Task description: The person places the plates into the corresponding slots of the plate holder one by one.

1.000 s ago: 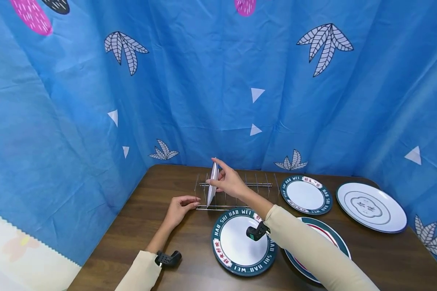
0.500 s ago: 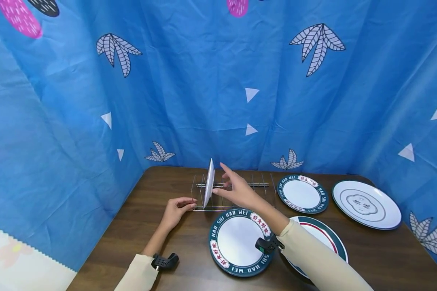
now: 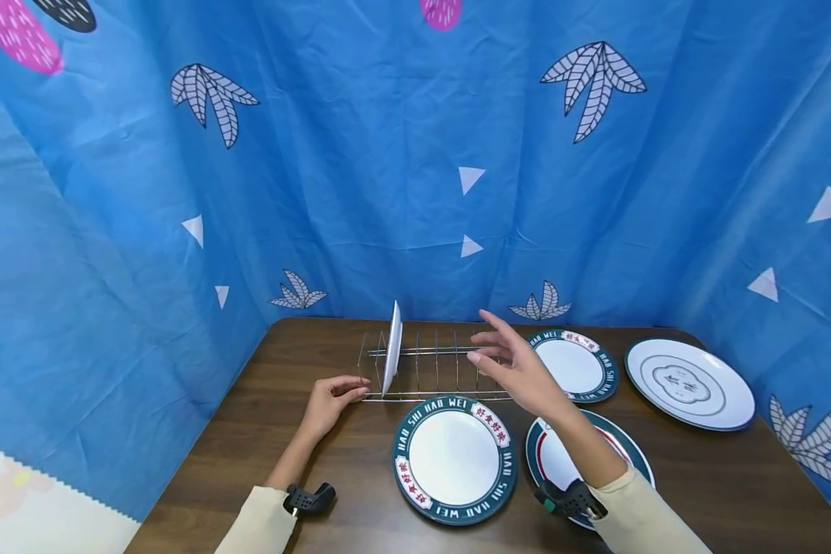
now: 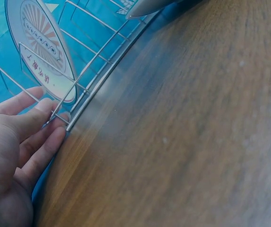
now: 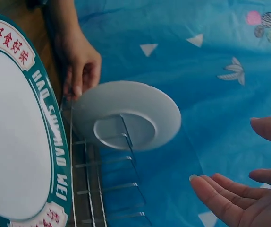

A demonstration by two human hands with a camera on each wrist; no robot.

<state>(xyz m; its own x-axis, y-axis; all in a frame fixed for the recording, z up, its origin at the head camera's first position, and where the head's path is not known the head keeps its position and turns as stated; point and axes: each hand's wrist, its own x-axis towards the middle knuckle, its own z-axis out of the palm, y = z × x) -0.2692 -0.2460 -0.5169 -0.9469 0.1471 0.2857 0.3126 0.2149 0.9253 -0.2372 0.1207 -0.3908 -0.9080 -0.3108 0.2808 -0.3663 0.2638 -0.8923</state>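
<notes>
Upright plate (image 3: 392, 350): stood on edge, ungripped, between the wires of the wire plate rack (image 3: 425, 397), just left of the frame's centre
Left hand (image 3: 330, 402): the rack's left end is pinched between thumb and fingers; whether the plate's edge is also brushed cannot be told
Right hand (image 3: 521, 373): fingers spread, nothing held, raised by the rack's right end
Rack risk: the plate could be tipped if the rack were tugged or let slide, as it seems to be propped by thin wires alone
Sleeve risk: the red-ringed plate (image 3: 554, 462) at lower right could be nudged if the right sleeve (image 3: 644, 515) were lowered
Half-second change: the right hand has been drawn rightward from beside the upright plate, which has been left standing; the left hand's hold is unchanged
</notes>
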